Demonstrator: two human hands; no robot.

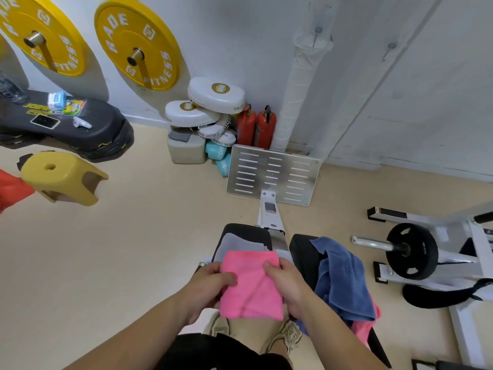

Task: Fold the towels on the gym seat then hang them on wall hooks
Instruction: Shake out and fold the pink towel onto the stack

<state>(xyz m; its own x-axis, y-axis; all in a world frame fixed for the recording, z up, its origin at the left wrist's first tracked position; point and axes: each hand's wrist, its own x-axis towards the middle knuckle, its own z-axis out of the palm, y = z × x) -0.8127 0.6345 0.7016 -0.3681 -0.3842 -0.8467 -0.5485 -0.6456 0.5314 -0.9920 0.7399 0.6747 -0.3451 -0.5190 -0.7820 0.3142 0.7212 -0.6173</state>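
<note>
The pink towel [252, 285] is a bright, plain microfibre cloth already folded into a compact rectangle, with a diagonal crease across its face and no writing visible. It is held up in the air just in front of the black gym seat [246, 233], above the person's shoes. The left hand [210, 283] pinches its left edge, thumb on top and fingers curled underneath; the right hand [286, 283] grips the right edge the same way, thumb pressed onto the cloth.

On the gym seat, just beyond the pink towel, lies a folded grey towel [240, 245]. Right of the pink towel, a blue towel [344, 279] is draped unfolded over a second black pad [302, 252]; it carries stitched lettering ending in "NESS". A pink cloth [366, 325] peeks from under its lower edge.

Beyond the seat stands a slotted metal footplate [274, 173]. Left of it, stacked white pads [216, 94] read "STARLIGHT", beside two red fire extinguishers [256, 126]. On the wall far left of the footplate hang two yellow weight plates [137, 44] marked "RADE FITNESS". Two wall hooks [317, 32] sit on the wall above the footplate.
</note>
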